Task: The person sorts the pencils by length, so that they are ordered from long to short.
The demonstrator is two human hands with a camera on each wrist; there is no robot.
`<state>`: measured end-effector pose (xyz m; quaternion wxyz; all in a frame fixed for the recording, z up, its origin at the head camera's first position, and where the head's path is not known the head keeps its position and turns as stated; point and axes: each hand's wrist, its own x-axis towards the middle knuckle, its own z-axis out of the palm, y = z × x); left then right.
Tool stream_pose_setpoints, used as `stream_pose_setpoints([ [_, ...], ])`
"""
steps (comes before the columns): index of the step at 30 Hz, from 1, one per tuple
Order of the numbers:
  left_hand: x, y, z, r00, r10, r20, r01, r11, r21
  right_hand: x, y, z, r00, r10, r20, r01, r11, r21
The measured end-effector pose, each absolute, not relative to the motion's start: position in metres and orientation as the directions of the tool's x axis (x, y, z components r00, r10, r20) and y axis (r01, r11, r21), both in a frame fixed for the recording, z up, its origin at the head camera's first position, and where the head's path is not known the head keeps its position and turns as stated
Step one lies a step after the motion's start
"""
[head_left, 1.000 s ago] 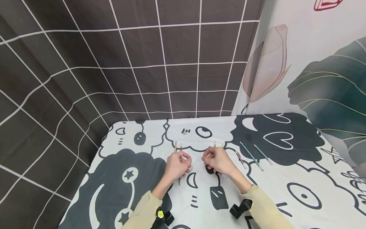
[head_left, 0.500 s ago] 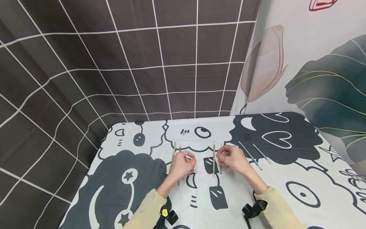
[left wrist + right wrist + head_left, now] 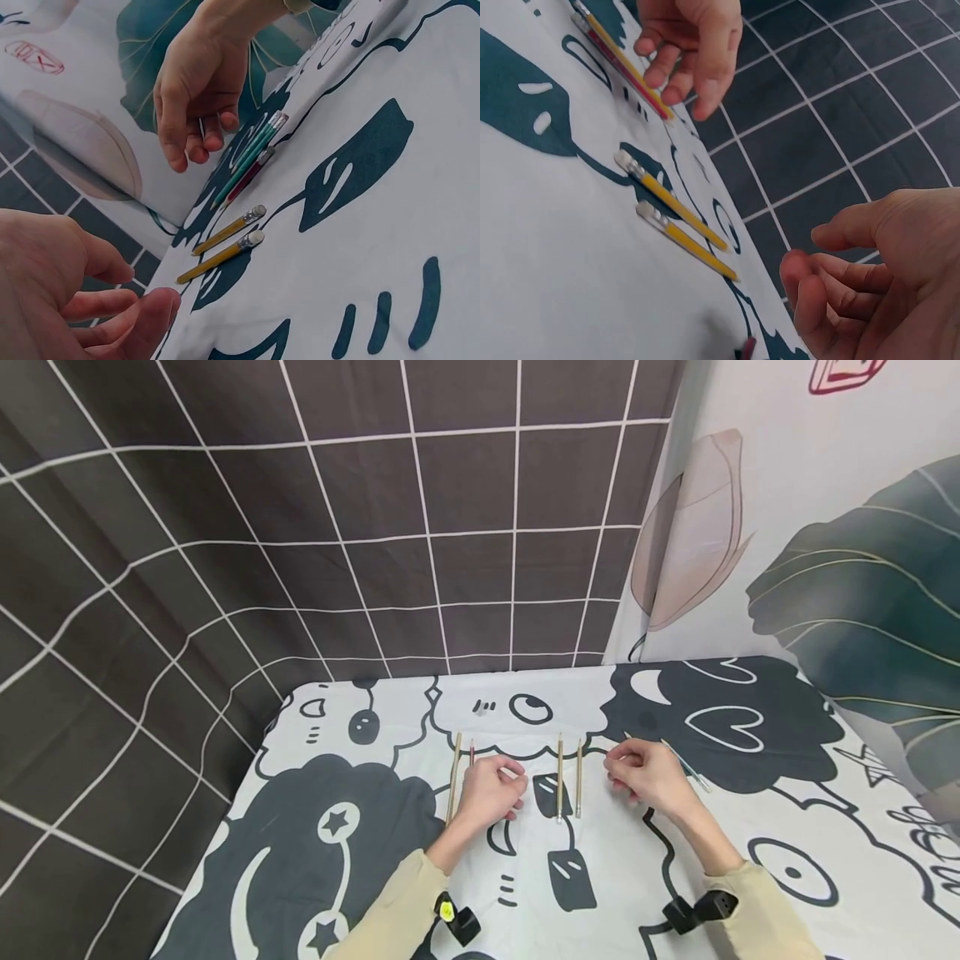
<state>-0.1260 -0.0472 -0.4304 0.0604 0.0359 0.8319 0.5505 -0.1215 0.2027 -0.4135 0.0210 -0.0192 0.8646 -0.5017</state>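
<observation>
My left hand (image 3: 495, 789) hovers beside a yellow pencil (image 3: 453, 777) and a red pencil (image 3: 472, 752), partly covering the red one; its fingers are loosely bent around nothing. Two more yellow pencils, a left one (image 3: 559, 781) and a right one (image 3: 578, 779), lie parallel between the hands, erasers toward me. To their right is my right hand (image 3: 652, 777), fingers relaxed and holding nothing. It hides a second red pencil (image 3: 247, 178), which the left wrist view shows near teal pencils (image 3: 251, 155). One teal pencil (image 3: 686, 767) shows past the right hand.
All pencils lie on a white cloth (image 3: 622, 877) with black cartoon prints covering the table. A dark grid-patterned curtain (image 3: 472, 568) hangs at the back and left, and a leaf-print curtain (image 3: 825, 593) at the right. Each wrist carries a small black camera (image 3: 701, 910).
My right hand has moved right, off the two middle yellow pencils and over to the second red and the teal ones. The left hand has shifted slightly right.
</observation>
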Motion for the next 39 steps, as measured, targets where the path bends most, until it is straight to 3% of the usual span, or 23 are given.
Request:
stream_pose_setpoints([
  [8, -0.128, -0.04, -0.432, -0.986, 0.147, -0.084, -0.02, 0.391, 0.92, -0.119, 0.23, -0.41, -1.0, 0.02, 0.008, 0.004, 0.554, -0.832],
  [24, -0.13, -0.021, -0.438, -0.993, 0.096, -0.061, -0.03, 0.296, 0.955, -0.118, 0.262, -0.412, -0.998, 0.063, 0.012, 0.022, 0.523, -0.852],
  [39, -0.134, -0.006, -0.443, -0.992, 0.074, -0.103, -0.07, 0.361, 0.93, -0.121, 0.272, -0.421, -0.99, 0.131, 0.045, 0.043, 0.602, -0.798],
])
